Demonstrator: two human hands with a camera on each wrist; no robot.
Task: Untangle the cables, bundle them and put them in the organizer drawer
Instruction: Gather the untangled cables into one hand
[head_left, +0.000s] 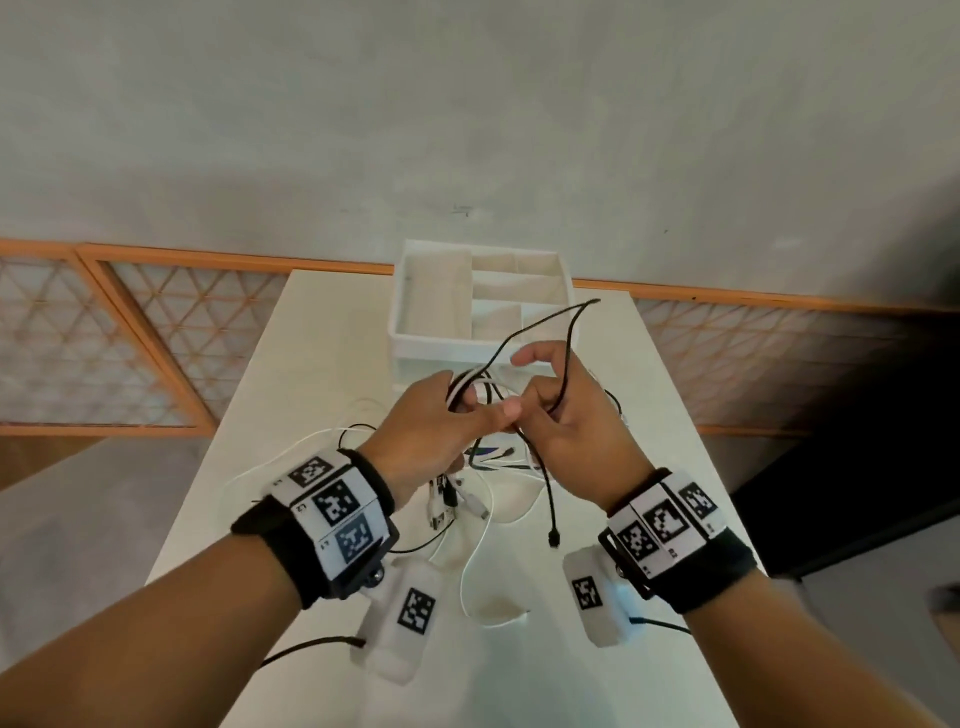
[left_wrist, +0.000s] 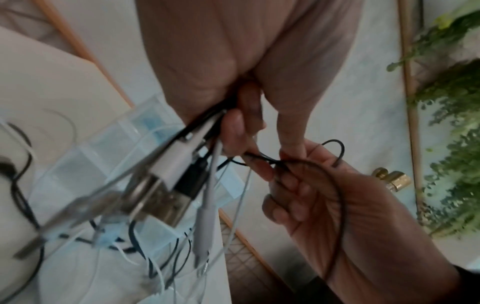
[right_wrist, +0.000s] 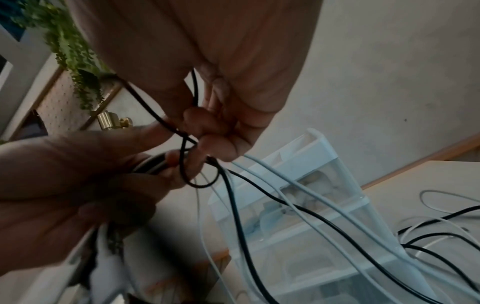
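In the head view my left hand (head_left: 460, 405) grips a bunch of black and white cables (head_left: 470, 382) above the white table (head_left: 291, 395). Their USB plugs (left_wrist: 166, 185) dangle below the left hand's fingers (left_wrist: 233, 131). Close to its right, my right hand (head_left: 540, 387) pinches a thin black cable (head_left: 571, 332), which loops up over the organizer and hangs down to a small plug (head_left: 555, 540). In the right wrist view the right hand's fingers (right_wrist: 215, 142) hold that black cable (right_wrist: 187, 164) beside the left hand (right_wrist: 78, 174). The white organizer drawer (head_left: 402, 322) stands open behind the hands, its compartments empty.
More loose black and white cables (head_left: 478, 566) lie tangled on the table under and in front of my hands. Orange-framed lattice panels (head_left: 130, 338) stand on the floor behind the table. A dark object (head_left: 857, 467) stands at the right. Green plants (left_wrist: 451, 144) hang nearby.
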